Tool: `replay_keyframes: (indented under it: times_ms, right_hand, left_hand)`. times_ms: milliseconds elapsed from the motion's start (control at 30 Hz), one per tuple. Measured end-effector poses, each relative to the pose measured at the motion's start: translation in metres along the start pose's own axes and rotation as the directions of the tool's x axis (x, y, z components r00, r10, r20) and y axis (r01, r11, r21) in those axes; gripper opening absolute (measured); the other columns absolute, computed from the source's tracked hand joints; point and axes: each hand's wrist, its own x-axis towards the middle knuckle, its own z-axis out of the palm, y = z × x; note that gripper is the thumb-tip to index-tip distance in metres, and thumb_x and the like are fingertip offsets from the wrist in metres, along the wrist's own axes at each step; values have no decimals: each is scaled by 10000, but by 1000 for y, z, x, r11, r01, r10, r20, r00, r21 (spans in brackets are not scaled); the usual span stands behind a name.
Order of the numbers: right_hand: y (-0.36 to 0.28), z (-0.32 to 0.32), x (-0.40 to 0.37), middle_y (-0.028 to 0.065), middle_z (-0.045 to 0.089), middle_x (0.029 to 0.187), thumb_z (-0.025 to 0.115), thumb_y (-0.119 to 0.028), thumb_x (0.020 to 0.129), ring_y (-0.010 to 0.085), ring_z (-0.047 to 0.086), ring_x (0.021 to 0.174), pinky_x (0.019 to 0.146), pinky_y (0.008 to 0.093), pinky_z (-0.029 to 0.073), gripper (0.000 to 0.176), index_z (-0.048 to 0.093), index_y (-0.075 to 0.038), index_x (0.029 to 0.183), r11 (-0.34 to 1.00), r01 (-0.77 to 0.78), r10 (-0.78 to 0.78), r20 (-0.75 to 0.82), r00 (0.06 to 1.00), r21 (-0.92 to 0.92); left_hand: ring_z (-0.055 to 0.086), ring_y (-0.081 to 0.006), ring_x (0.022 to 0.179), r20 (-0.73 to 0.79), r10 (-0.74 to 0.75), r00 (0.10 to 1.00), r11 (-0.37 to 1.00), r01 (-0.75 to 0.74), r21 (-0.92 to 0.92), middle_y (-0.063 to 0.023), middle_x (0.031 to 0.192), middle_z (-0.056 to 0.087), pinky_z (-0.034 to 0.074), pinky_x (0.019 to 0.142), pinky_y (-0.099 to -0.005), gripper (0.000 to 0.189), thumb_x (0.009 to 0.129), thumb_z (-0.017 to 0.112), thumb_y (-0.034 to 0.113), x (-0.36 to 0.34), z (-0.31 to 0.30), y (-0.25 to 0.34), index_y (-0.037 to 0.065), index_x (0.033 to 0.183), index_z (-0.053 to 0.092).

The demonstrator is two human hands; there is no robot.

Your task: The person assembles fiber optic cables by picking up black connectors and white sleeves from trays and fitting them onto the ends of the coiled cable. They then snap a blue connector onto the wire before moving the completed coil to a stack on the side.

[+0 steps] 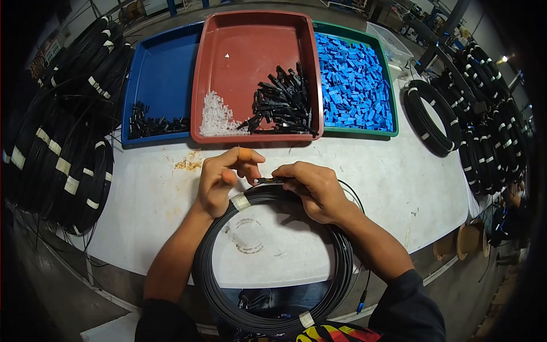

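A black cable connector [270, 180] with a small white tip at its left end lies level between my hands. My right hand [314, 188] pinches its right part between thumb and fingers. Close to the white tip is my left hand [219, 181], its thumb and index finger apart and its other fingers curled; whether they touch the tip is hard to see. Orange coverings wrap the left thumb and index finger. Beneath both hands a coil of black cable [204, 251], bound with white labels, hangs partly over the table's front edge. A blue-tipped cable end [361, 302] dangles at the lower right.
Across the back of the white table [148, 228] stand a blue tray [162, 62] with small black parts, a red tray [239, 51] with clear caps and black connectors, and a green tray [390, 85] full of blue clips. Cable coils [51, 154] crowd the left; another coil [411, 114] lies right.
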Motion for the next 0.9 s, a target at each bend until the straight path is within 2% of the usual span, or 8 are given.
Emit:
replay_keyframes:
  times_ms: [100,200,300,433,600,767,867,900]
  right_hand:
    - [-2,0,1,190,681,973,565,128,765,379,684,865,763,413,550,448,630,-13,1185,998,12,-11,-14,1000,55]
    - [-3,-2,2,198,688,974,536,118,743,376,693,857,765,414,555,498,620,-16,1215,996,-41,38,47,998,79]
    - [1,-1,2,194,691,939,530,98,721,360,700,847,772,426,560,533,613,-25,1233,997,-1,-7,103,995,75]
    - [5,3,3,199,709,1023,588,72,841,388,695,927,827,425,550,402,627,-19,1231,992,28,-42,112,993,126]
    - [7,5,0,149,670,886,621,31,808,351,687,816,727,432,549,439,623,-68,1236,994,71,-80,97,992,87]
    - [11,9,0,131,660,863,639,-23,845,349,683,812,702,439,547,359,621,-75,1200,994,50,-58,82,995,102]
    - [17,13,-2,136,668,867,620,-67,877,356,691,825,679,441,560,271,622,-69,1148,990,66,-77,83,994,121]
    - [17,13,-3,133,667,865,614,-78,872,353,692,823,670,443,560,272,622,-70,1144,994,60,-69,107,992,88]
  left_hand:
    - [664,-156,756,-17,-51,999,998,50,-40,-97,801,687,494,709,-277,971,964,299,812,-2,0,-4,-71,1072,690]
    - [665,-161,752,-16,-56,998,998,56,-21,-105,805,691,502,719,-283,989,953,299,827,0,2,2,-76,1046,693]
    - [670,-166,752,-8,-55,998,996,56,72,-113,804,705,502,723,-285,1022,947,249,843,-1,-1,2,-70,1026,703]
    - [665,-178,723,-32,-69,997,987,73,143,-114,794,703,514,697,-298,1075,927,198,870,-2,0,3,-77,1004,703]
    - [670,-198,734,-51,-88,995,981,95,168,-131,806,695,542,714,-313,1089,915,199,876,-2,-2,5,-96,987,683]
    - [672,-199,728,-123,-97,988,982,115,147,-137,801,687,550,717,-328,1017,930,293,847,2,-6,2,-97,981,671]
    - [675,-191,726,-31,-62,998,958,68,280,-129,810,707,540,712,-312,911,980,355,770,30,-4,13,-78,975,687]
    - [677,-208,717,12,2,1000,970,-5,244,-114,809,721,523,706,-326,678,1006,538,606,44,0,16,-50,968,708]
